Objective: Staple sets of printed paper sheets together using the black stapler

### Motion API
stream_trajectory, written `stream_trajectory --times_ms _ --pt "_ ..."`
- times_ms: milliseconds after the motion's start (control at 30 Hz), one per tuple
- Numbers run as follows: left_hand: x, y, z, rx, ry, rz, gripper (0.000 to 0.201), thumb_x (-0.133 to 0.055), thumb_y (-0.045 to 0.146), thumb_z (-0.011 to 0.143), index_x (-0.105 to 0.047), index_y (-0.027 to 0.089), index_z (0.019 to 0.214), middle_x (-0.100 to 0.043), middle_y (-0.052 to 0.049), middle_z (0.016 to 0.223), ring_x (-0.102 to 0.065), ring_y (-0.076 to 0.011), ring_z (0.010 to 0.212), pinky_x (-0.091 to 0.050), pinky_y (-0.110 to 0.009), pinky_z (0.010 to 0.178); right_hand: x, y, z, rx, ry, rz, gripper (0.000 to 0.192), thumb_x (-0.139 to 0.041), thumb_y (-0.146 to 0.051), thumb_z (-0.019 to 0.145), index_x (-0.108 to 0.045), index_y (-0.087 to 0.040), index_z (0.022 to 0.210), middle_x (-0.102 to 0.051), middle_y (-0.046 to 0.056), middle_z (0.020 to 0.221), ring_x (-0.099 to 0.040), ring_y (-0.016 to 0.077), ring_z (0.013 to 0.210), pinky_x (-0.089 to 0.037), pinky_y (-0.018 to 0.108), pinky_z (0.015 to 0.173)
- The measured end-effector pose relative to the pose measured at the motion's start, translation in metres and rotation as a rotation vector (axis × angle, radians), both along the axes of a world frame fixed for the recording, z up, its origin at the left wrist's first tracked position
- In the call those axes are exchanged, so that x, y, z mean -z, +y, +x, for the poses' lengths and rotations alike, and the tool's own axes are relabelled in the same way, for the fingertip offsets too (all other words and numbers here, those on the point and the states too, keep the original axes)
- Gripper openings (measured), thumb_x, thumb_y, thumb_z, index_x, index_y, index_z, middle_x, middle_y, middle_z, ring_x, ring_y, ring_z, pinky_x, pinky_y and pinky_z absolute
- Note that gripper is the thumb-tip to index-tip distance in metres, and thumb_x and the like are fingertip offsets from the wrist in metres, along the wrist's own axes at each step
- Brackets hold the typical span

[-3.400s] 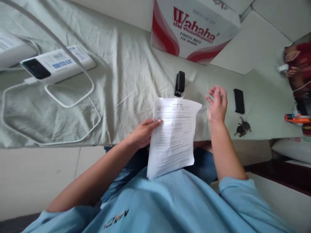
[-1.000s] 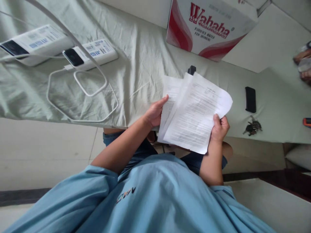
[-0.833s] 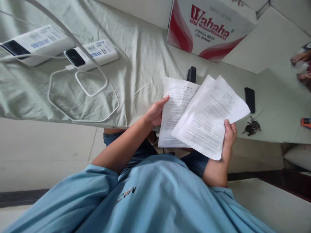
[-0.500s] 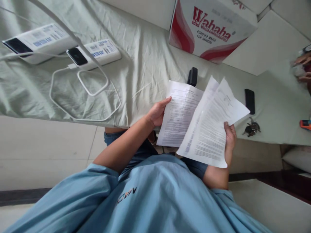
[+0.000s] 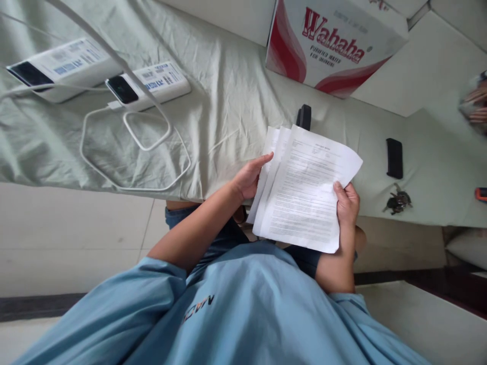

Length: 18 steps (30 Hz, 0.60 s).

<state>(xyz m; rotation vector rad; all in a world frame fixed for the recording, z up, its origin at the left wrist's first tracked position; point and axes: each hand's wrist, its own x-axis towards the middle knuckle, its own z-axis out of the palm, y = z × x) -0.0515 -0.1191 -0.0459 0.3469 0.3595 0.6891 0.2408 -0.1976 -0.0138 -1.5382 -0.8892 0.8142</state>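
Papers (image 5: 304,203): fanned, held over the near edge of the table (image 5: 224,121), long axis and headings toward 12 to 1 o'clock
Left hand (image 5: 249,180): closed on their 9 o'clock edge
Right hand (image 5: 347,205): pinching their 3 o'clock edge (top corner curling)
Surface: pale green, wrinkled; stapler (image 5: 304,116) at 12, keys (image 5: 397,202) at 3
Room: Wahaha box (image 5: 323,61) beyond, tiled floor (image 5: 72,223) toward 8

I can't make out the tiny print on the papers (image 5: 304,195), which hide part of the stapler (image 5: 304,115); another person's hand (image 5: 479,96) is blurred.
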Motion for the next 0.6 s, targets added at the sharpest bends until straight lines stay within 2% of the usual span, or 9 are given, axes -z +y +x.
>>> stream_trajectory --times_ms 367,500,600 --pt "-0.002 -0.002 -0.001 0.037 -0.021 0.007 0.045 -0.066 0.043 0.096 -0.073 0.011 0.127 -0.084 -0.016 0.1 -0.078 -0.0364 0.11 -0.057 -0.049 0.106 -0.002 0.009 -0.014 -0.085 -0.03 0.002 0.036 -0.084 -0.049 0.082 -0.08 -0.022 0.105 -0.083 0.004 0.1 -0.075 0.0218 0.09 -0.06 0.038 0.086" --pt "0.0 -0.001 -0.002 0.037 -0.021 0.002 0.041 -0.066 0.042 0.096 -0.076 0.011 0.12 -0.083 -0.017 0.098 -0.078 -0.0376 0.109 -0.057 -0.049 0.106 -0.003 0.01 -0.016 -0.092 -0.025 -0.012 0.037 -0.084 -0.05 0.081 -0.079 -0.021 0.104 -0.081 0.004 0.097 -0.073 0.0206 0.086 -0.058 0.036 0.083" --pt "0.003 0.0 -0.002 0.039 -0.024 0.002 0.041 -0.065 0.045 0.096 -0.077 0.011 0.115 -0.083 -0.018 0.097 -0.078 -0.039 0.11 -0.057 -0.051 0.106 0.0 0.011 -0.013 -0.059 -0.096 -0.011 0.036 -0.081 -0.054 0.082 -0.077 -0.021 0.095 -0.078 0.002 0.089 -0.068 0.0176 0.079 -0.054 0.032 0.078"
